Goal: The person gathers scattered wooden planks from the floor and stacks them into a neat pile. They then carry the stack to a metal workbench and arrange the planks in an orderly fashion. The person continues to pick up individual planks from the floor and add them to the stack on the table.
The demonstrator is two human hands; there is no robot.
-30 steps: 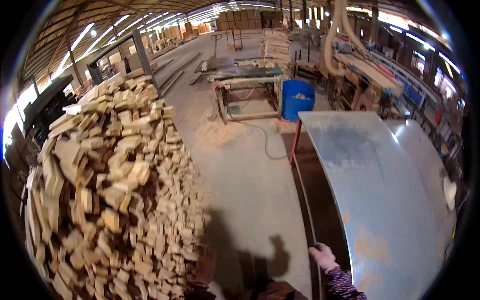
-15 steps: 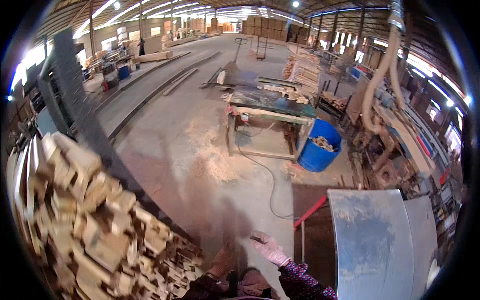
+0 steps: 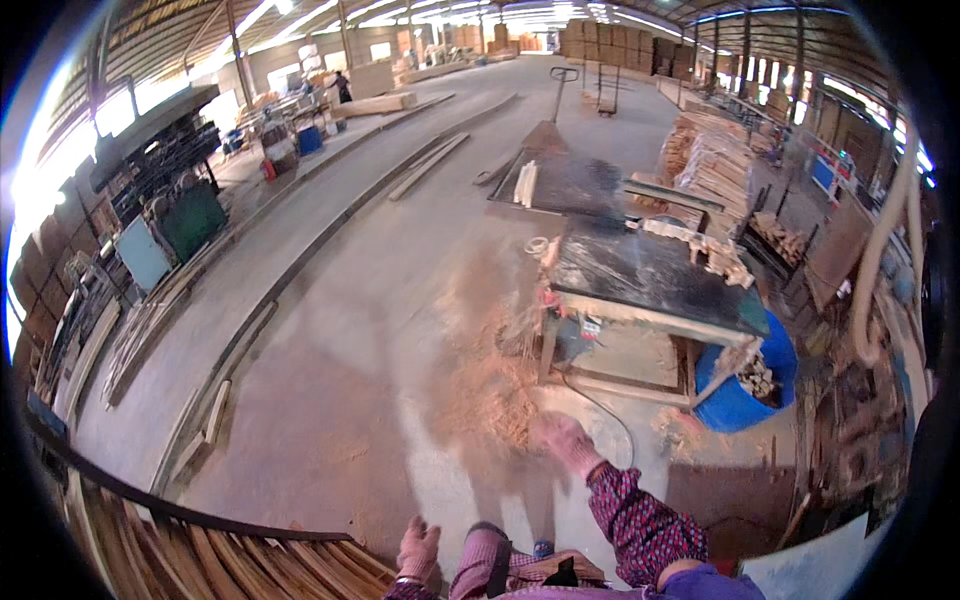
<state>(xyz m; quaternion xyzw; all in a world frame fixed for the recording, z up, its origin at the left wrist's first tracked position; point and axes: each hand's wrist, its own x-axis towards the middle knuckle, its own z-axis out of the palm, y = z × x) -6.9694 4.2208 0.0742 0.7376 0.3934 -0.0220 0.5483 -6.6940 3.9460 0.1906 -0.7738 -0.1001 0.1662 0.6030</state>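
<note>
My left hand, in a pale pinkish work glove, hangs low near the front of my body. Its fingers are a little apart and I see nothing in them. My right hand, gloved alike, reaches forward at the end of a dark patterned sleeve. Motion smears its fingers, so what it may hold does not show. In the picture it lies over the edge of a sawdust heap on the floor. Beyond stands a dark-topped workbench, apart from both hands.
A blue barrel with wood offcuts stands at the bench's right. Long wood strips lie behind a dark rail at lower left. A cable runs on the floor. A pallet jack and stacked timber stand farther off.
My view has moved forward and turned left; the bench looks nearer and farther right. The heap of wood blocks has left view. My right arm has swung forward, and my left hand shows more clearly.
</note>
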